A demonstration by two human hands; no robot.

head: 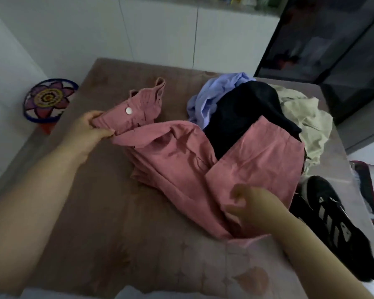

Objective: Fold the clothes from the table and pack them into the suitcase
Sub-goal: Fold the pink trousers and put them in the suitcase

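While my left hand [89, 128] pinches the pink trousers [181, 160] at the waistband and my right hand [253, 206] grips a leg end, they lie crumpled on the worktop [117, 223], one leg over the black garment [246, 108]. I'd pull taut, stack the legs, then fold. No suitcase in view.

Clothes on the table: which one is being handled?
The pink trousers: left hand pinches the waistband by the white button, right hand holds a leg. The lilac garment, black garment and cream garment lie unheld behind.
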